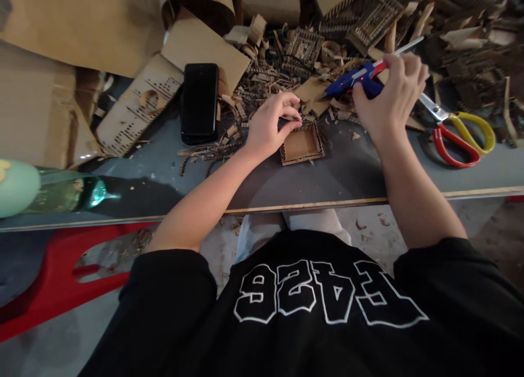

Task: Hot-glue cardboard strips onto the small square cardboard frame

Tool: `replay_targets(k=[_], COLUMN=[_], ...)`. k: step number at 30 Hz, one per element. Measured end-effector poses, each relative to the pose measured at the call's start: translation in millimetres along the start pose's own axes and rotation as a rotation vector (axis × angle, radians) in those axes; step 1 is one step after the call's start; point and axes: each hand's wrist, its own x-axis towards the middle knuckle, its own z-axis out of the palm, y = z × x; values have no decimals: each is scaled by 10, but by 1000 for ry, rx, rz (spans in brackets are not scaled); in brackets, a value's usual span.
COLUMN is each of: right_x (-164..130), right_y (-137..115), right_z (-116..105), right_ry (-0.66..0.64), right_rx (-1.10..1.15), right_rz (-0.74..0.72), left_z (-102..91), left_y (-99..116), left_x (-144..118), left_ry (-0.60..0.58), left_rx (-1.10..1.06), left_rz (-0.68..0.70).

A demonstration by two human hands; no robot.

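Note:
A small square cardboard box (302, 145), open at the top with corrugated edges, lies on the grey table. At its far left corner is my left hand (268, 123), thumb and a fingertip nearly together; whatever they pinch is too small to make out. My right hand (388, 96) grips a blue and red hot glue gun (347, 82) from above, its nozzle pointing left and a pale glue stick (410, 45) out of its back. Scissors (458, 134) with red and yellow handles lie beside my right wrist.
A black phone (200, 101) lies left of my left hand, by a cut cardboard strip (143, 107). Cardboard scraps (266, 74) and corrugated frames (374, 22) pile up behind. A green bottle (53, 191) lies on its side near the table's front edge (327, 205).

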Motion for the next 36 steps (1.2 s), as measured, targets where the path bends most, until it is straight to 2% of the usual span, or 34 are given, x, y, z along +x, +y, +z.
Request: replay_targets(k=[2,3,6,8,12,16,19,23,29,33,36], right_x=[-41,-65,-133,-153,-104,-31,-28,-65,-92,-59,-40], right_y=[-90,-148,-332,-436,-524,-457,-385,-378,-439,-382,-345], right_z=[-39,-59,-100,-107,-46,104,174,129,34,13,-13], right_ry=[58,33,-143,-219,-267,-132,-76,-168,-217,-237,-272], right_rx=[116,166,234,212,118,187,265,226,235,213,228], right_rz=[-264,-421,-824,-948,-979,-1031,-998,-866,-781,-738,-770], left_z=[-21,-32,-52,-45,-7,12,19,44,67,12,-12], left_y=[50,77,145,158,114,78,75,48,-4,16,8], left_x=[-12,-21,-56,-78,-93,-78,-69,-73,-67,-22,17], left_ry=[-27,-37,-37,-5,35,30,31,61,52,-27,-97], left_rx=[8,11,36,65,75,46,26,-13,-5,18,31], left_rz=[23,37,61,65,75,19,11,49,53,31,-13])
